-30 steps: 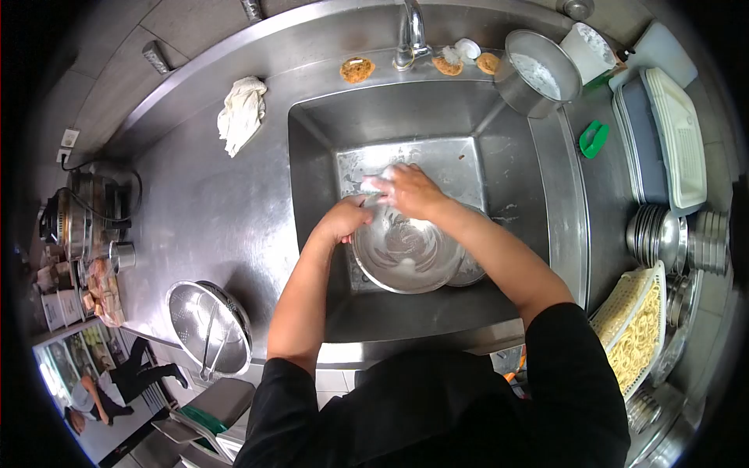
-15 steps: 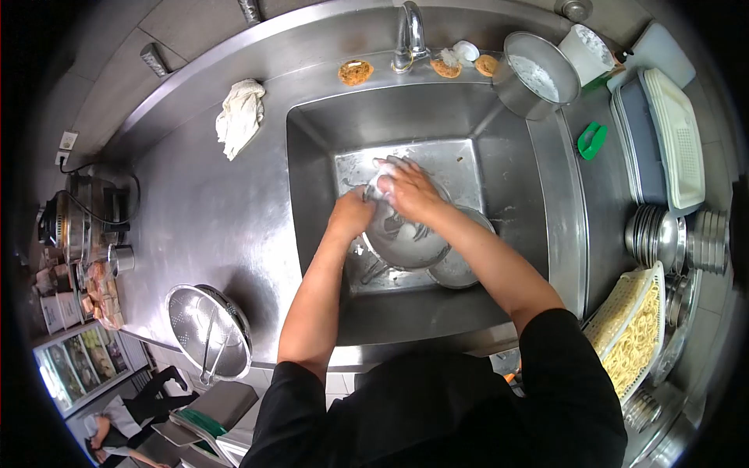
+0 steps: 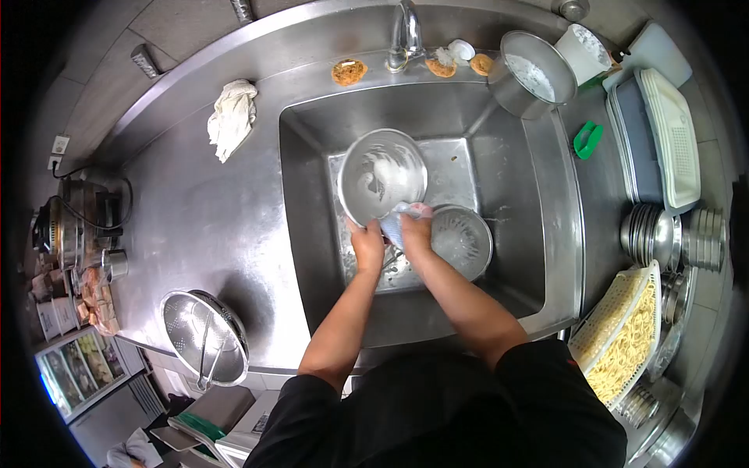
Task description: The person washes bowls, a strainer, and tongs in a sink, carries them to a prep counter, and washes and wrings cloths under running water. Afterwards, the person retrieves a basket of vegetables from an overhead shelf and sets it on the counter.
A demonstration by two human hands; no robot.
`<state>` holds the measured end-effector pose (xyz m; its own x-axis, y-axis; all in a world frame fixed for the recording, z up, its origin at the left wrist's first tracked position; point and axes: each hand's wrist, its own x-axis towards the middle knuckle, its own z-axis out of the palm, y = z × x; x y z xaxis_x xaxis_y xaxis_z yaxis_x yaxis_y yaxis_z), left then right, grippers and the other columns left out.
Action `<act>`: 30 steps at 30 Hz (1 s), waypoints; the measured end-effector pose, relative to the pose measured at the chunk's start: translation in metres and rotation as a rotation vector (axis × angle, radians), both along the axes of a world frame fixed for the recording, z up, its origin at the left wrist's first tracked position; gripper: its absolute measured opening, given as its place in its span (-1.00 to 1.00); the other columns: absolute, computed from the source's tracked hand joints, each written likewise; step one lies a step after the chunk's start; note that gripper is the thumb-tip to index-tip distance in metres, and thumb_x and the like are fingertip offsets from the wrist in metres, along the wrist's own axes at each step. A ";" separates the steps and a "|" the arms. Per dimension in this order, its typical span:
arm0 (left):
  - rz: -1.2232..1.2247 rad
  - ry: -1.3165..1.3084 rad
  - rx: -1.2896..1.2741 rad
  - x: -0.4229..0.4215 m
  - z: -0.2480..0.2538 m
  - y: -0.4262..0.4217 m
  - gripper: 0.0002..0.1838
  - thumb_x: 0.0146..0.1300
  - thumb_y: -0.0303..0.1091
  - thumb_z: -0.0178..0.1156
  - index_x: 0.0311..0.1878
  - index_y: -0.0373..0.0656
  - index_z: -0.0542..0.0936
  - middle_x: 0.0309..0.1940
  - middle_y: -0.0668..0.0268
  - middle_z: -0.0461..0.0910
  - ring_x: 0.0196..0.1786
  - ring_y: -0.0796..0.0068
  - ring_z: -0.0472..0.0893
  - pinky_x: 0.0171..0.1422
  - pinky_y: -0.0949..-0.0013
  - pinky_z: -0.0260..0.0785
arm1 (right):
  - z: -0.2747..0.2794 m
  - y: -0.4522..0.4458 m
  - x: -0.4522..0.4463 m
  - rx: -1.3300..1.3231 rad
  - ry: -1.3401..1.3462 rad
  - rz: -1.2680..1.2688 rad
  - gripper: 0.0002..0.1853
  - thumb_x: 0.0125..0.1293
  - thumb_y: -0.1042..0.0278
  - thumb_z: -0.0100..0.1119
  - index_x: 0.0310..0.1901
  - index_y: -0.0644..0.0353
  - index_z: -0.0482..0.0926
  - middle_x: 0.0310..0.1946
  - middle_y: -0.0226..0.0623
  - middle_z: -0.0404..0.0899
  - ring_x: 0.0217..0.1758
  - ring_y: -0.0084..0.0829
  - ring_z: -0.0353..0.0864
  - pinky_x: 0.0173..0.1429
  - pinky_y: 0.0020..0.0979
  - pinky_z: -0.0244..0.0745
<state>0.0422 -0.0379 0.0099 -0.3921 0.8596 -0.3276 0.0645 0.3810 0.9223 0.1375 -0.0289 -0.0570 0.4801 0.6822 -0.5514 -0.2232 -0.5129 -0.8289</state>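
Note:
A soapy steel bowl is tilted up in the sink, its inside towards me. My left hand grips its lower rim. Against the same rim, at its lower right, my right hand presses a bluish cloth, fingers closed round it. A second round metal vessel with suds inside lies on the sink floor, right of my right hand. Part of a metal utensil shows below my hands.
Behind the sink stand a faucet, orange scrubbers and a deep pot. A white cloth and colander are left. Right are a green brush, trays and a noodle basket.
The bowl has swung up and away from me, tilting. My hands have moved from its far rim to its near rim. At lower left, the other person has moved down, mostly out of view.

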 end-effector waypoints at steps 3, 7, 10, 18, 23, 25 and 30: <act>0.084 -0.408 0.007 -0.002 0.010 -0.003 -0.56 0.27 -0.43 0.02 0.23 -0.23 0.30 -0.20 0.08 0.59 -0.44 0.32 0.62 -0.61 0.41 0.55 | -0.004 0.005 0.039 0.186 -0.267 0.232 -0.61 0.06 0.44 0.18 -0.02 0.15 0.42 -0.14 -0.08 0.53 -0.04 -0.19 0.55 0.08 -0.23 0.41; -0.153 -0.166 -0.130 -0.054 0.029 0.031 -0.59 0.29 -0.42 0.01 0.21 -0.23 0.37 -0.33 0.08 0.62 -0.62 0.37 0.58 -0.70 0.43 0.43 | 0.065 0.029 0.095 0.157 -0.510 0.819 -0.64 0.06 0.42 0.18 -0.05 0.07 0.45 -0.23 -0.06 0.61 -0.14 -0.07 0.62 0.00 -0.18 0.48; -0.197 0.139 -0.176 -0.061 0.034 0.040 -0.61 0.35 -0.33 0.01 0.22 -0.19 0.38 -0.41 0.10 0.62 -0.72 0.42 0.52 -0.75 0.42 0.35 | 0.103 0.055 0.105 0.036 -0.681 1.031 -0.67 0.07 0.38 0.18 -0.07 0.05 0.48 -0.23 -0.03 0.63 -0.13 0.00 0.63 -0.01 -0.14 0.50; -0.184 0.048 -0.118 -0.014 0.041 0.041 -0.50 0.44 0.06 -0.06 0.12 -0.21 0.44 -0.63 0.23 0.52 -0.75 0.44 0.48 -0.75 0.35 0.31 | 0.067 0.031 0.024 0.281 -0.769 1.016 -0.47 0.25 0.09 0.15 0.24 0.05 0.45 0.26 -0.02 0.39 0.33 -0.01 0.35 0.39 -0.16 0.24; -0.208 0.072 -0.167 -0.028 0.046 0.027 -0.53 0.44 0.04 -0.02 0.15 -0.14 0.47 -0.62 0.22 0.55 -0.77 0.50 0.43 -0.74 0.40 0.26 | 0.039 0.046 0.075 0.403 -1.356 1.118 -0.62 0.31 0.23 0.00 0.13 0.04 0.52 0.32 -0.12 0.34 0.39 -0.12 0.28 0.43 -0.12 0.19; -0.257 -0.031 -0.139 -0.013 0.042 0.027 -0.53 0.42 0.01 0.02 0.18 -0.15 0.46 -0.64 0.23 0.54 -0.76 0.50 0.44 -0.72 0.36 0.28 | 0.061 0.045 0.051 0.348 -1.201 1.134 -0.61 0.31 0.22 0.00 0.14 0.08 0.50 0.30 -0.07 0.34 0.37 -0.10 0.30 0.40 -0.12 0.22; -0.209 -0.187 -0.220 -0.052 0.021 0.066 -0.54 0.42 -0.07 -0.01 0.10 -0.32 0.41 -0.65 0.21 0.52 -0.80 0.45 0.45 -0.81 0.37 0.25 | 0.116 0.037 0.031 0.206 -0.665 1.438 -0.51 0.18 0.18 0.20 0.15 0.14 0.47 0.11 -0.03 0.50 0.17 0.00 0.49 0.22 -0.13 0.40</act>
